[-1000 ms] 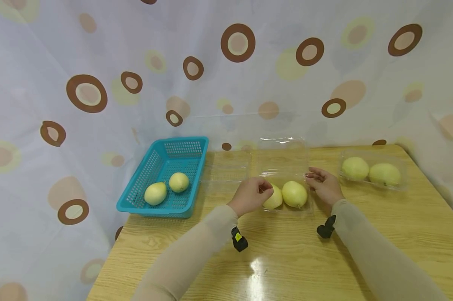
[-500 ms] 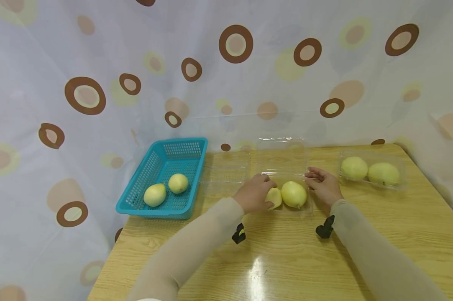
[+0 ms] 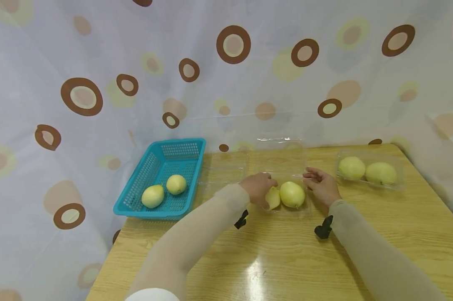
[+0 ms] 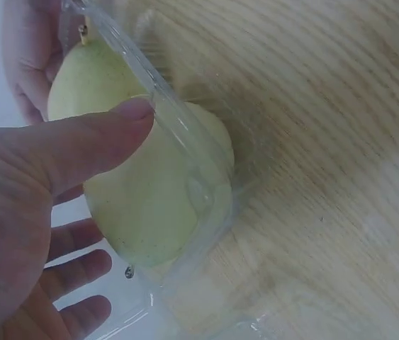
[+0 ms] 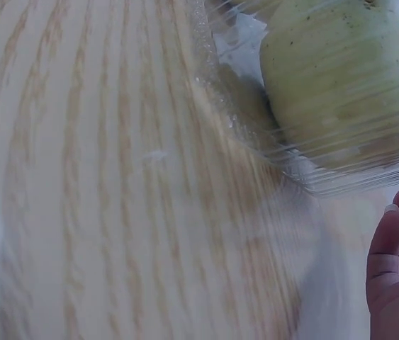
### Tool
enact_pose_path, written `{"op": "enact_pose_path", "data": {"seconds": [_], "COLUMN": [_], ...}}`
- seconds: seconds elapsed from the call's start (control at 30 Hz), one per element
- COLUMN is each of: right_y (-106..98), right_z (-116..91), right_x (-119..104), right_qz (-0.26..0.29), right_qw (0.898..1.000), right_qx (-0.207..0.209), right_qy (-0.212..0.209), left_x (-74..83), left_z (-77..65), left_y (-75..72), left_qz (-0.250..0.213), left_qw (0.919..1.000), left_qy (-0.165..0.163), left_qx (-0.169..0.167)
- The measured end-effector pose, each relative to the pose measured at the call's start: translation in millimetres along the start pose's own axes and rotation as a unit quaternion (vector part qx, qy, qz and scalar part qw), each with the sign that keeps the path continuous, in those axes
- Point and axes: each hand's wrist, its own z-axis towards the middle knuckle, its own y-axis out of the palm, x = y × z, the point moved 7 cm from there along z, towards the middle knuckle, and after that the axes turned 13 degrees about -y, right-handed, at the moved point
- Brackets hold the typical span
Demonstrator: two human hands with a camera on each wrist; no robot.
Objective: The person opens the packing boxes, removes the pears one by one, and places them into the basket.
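My left hand curls over the left pear in a clear plastic clamshell box whose lid lies back. In the left wrist view the thumb crosses the pale yellow-green pear, with several fingers on its far side. Another pear sits beside it, in the right half of the box. At the box's right edge my right hand rests with its fingers fairly straight, the tips at the clear wall. The right wrist view shows those fingers just below a pear behind the plastic.
To the left stands a blue mesh basket with two pears inside. A second clear box lies between basket and hands. At the right, another clear box holds two pears. A patterned sheet hangs behind the wooden table.
My left hand has come down from above the left pear and spread around it, the forearm swinging to the right. My right hand stays at the box's edge.
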Motion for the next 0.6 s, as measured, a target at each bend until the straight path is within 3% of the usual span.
{"op": "enact_pose_path", "data": {"seconds": [0.27,0.6], "right_y": [1,3], "right_z": [2,0], "right_x": [-1,-9], "right_qz": [-0.008,-0.004], "right_qw": [1.000,1.000], "right_qx": [0.004,-0.001], "right_qy": [-0.014,-0.004], "left_x": [-0.8,4.0], "left_z": [19.0,16.9], "left_y": [12.8,16.5], "left_qz": [0.023,0.038], "left_qw": [0.9996,0.9991], "left_qy": [0.005,0.007], "left_qx": [-0.013,-0.015]}}
